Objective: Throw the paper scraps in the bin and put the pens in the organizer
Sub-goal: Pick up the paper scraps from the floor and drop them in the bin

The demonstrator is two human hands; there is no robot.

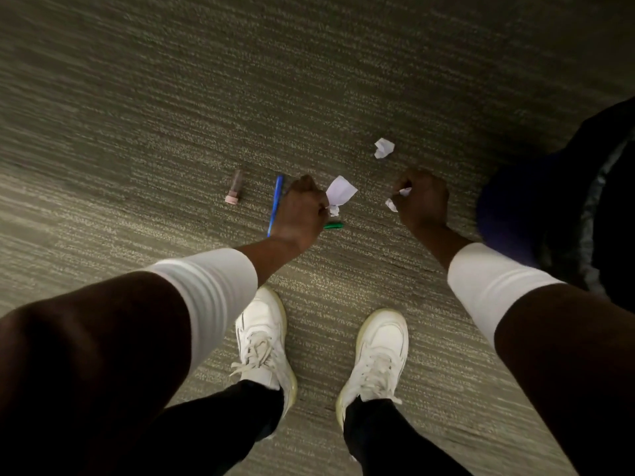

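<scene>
While we bend over the carpet floor (171,97), our left hand (302,214) has its grip curled shut, pinching a small crumpled scrap (334,210) with a flat white paper scrap (341,190) rising at its one o'clock; the right hand (424,201) is likewise closed, its grip pinching paper bits (398,198) that poke out at nine o'clock; the blue pen (276,204) lies just beside the left hand at its nine o'clock, long axis running roughly twelve to six, so the left is nearer; a green pen (334,226) peeks out at that hand's five o'clock; a capped brown marker (235,187) lies farther out at nine; one loose crumpled scrap (383,148) sits at eleven o'clock of the right hand, which we judge the likelier to reach it; carpet is open all around, save a dark bag (567,201) at three o'clock; no bin or organizer shows.
</scene>
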